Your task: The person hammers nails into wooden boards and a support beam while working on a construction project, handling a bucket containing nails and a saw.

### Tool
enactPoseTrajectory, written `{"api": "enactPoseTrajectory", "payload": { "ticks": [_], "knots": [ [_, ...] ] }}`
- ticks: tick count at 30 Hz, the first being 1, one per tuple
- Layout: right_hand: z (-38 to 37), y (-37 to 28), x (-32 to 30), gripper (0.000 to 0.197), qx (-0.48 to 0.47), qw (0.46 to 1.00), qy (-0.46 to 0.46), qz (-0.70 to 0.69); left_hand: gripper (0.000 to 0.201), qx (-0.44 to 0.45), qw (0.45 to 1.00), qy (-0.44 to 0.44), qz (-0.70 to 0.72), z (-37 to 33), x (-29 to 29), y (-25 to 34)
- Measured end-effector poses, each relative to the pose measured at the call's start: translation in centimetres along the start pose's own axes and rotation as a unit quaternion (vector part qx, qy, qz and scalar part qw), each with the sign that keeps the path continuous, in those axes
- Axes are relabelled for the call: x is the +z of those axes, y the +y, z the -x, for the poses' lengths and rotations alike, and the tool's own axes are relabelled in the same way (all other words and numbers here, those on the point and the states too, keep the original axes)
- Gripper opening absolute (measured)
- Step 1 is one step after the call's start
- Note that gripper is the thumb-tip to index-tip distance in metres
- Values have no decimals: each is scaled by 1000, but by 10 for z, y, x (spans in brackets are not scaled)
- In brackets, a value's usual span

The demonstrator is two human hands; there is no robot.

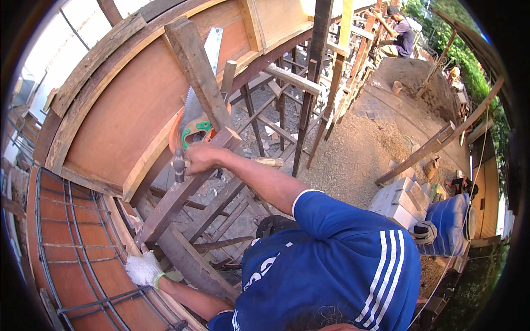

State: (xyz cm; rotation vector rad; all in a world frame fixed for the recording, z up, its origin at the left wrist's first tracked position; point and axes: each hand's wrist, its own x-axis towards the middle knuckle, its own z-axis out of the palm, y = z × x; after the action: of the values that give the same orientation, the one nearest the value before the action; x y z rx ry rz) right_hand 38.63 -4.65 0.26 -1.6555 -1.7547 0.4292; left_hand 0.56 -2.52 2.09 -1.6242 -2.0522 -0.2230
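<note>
1. Head view: your bare right hand (203, 156), fingers curled round the steel-headed, wooden-handled hammer (178, 169), near the upper end of the squared brown timber beam (172, 211).
2. Your white-gloved left hand (142, 269): beam's lower end; finger opening, hold: can't tell.
3. Risk: a wide swing could knock the green-handled steel handsaw (191, 111) beside beam's upper end.
4. White lettering, your blue shirt (331, 259), right of beam; partly folded.

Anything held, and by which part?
Right grip: hammer, by its handle, close to the head. Left grip, gloved: at the formwork's edge; hold can't be told.
</note>
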Motion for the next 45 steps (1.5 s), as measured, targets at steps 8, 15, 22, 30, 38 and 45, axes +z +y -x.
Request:
{"api": "enactPoseTrajectory", "payload": {
  "ticks": [8,15,22,30,38,45],
  "knots": [
    [-7,6,4,46,25,999,-24,23,69,10,999,33,6,0,8,-2],
    [-10,7,6,46,32,998,-37,27,68,3,1000,6,10,-1,5,-2],
    [-4,1,2,45,4,1000,-12,11,67,-3,1000,-1,14,1,-2,0],
    [-8,4,6,47,33,999,-30,31,67,-1,1000,4,7,2,-2,0],
    [-6,0,4,47,22,999,-16,25,68,-8,1000,-10,13,2,-8,2],
    [-8,7,7,43,29,999,-29,32,66,-4,1000,-19,17,3,-11,4]
  ]
}}
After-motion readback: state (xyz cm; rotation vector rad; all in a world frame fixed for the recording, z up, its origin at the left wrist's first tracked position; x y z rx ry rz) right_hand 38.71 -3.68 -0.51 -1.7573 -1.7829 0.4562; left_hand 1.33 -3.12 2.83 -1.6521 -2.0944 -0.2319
